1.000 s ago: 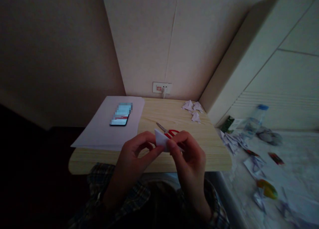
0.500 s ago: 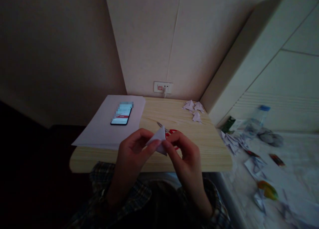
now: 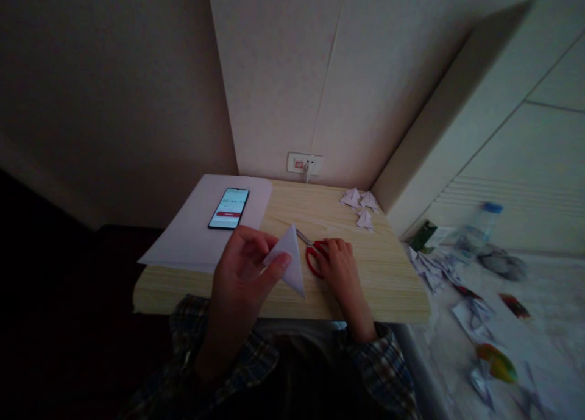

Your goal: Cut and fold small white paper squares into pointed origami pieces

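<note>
My left hand (image 3: 242, 274) pinches a folded white paper triangle (image 3: 289, 263) between thumb and fingers, held above the front of the small wooden table (image 3: 292, 213). My right hand (image 3: 339, 267) has come down onto the table and lies on the red handles of the scissors (image 3: 312, 249), its fingers curled around them. The scissors' metal blades point away toward the back left.
A stack of white paper (image 3: 201, 231) with a lit phone (image 3: 229, 208) on it covers the table's left side. Three folded paper pieces (image 3: 361, 205) lie at the back right, near a wall socket (image 3: 304, 163). On the right is a bed with paper scraps (image 3: 429, 267) and a water bottle (image 3: 475, 228).
My right hand let go of the folded paper and dropped to the scissors on the table. My left hand keeps the paper, now turned point down.
</note>
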`<state>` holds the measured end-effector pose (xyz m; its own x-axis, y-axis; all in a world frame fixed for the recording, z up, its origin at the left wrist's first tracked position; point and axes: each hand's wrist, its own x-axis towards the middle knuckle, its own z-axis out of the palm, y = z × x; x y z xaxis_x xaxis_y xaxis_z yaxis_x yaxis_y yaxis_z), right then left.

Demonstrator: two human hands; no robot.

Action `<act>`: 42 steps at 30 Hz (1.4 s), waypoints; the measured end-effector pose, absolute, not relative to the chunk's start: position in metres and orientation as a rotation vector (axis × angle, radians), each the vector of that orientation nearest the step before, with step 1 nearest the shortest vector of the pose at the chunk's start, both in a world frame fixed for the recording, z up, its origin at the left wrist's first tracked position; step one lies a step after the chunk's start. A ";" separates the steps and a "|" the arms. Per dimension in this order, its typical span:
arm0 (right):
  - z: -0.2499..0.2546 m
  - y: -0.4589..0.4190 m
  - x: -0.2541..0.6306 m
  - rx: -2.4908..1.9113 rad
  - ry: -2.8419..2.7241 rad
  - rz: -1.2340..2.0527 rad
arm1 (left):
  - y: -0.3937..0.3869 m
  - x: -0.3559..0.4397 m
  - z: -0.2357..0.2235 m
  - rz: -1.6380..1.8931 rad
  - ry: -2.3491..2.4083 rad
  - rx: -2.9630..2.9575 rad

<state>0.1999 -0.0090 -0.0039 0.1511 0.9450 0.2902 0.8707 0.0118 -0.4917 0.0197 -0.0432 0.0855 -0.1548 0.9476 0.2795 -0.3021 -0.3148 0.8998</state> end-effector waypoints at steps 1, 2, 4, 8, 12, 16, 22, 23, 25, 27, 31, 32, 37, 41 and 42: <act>-0.007 -0.007 0.201 -1.894 -1.734 0.164 | -0.043 0.019 0.085 1.644 0.865 1.150; -0.008 -0.005 0.202 -1.918 -1.739 0.162 | -0.044 0.018 0.085 1.642 0.863 1.187; -0.008 -0.002 0.204 -1.957 -1.751 0.166 | -0.044 0.016 0.084 1.637 0.873 1.246; -0.003 -0.002 0.203 -2.006 -1.775 0.210 | -0.044 0.015 0.083 1.598 0.884 1.276; -0.001 -0.008 0.200 -2.021 -1.756 0.306 | -0.043 0.015 0.083 1.567 0.875 1.253; 0.003 -0.009 0.202 -1.961 -1.655 0.460 | -0.044 0.015 0.083 1.573 0.873 1.238; 0.025 -0.012 0.203 -1.580 -1.452 0.902 | -0.043 0.012 0.082 1.573 0.929 1.321; 0.030 -0.015 0.201 -1.493 -1.414 0.973 | -0.043 0.012 0.082 1.581 0.930 1.335; 0.039 -0.022 0.195 -1.340 -1.333 1.082 | -0.044 0.011 0.083 1.600 0.940 1.356; 0.046 -0.031 0.187 -1.232 -1.255 1.156 | -0.044 0.010 0.083 1.621 0.969 1.341; 0.052 -0.045 0.171 -1.103 -1.132 1.256 | -0.042 0.010 0.082 1.670 0.983 1.263; 0.052 -0.047 0.167 -1.075 -1.116 1.283 | -0.041 0.010 0.082 1.688 0.974 1.242; 0.048 -0.055 0.154 -0.962 -1.122 1.426 | -0.036 0.009 0.081 1.684 0.875 1.100; 0.045 -0.058 0.153 -0.915 -1.172 1.452 | -0.036 0.007 0.085 1.642 0.888 1.050; 0.045 -0.058 0.154 -0.905 -1.192 1.463 | -0.036 0.007 0.085 1.649 0.903 1.053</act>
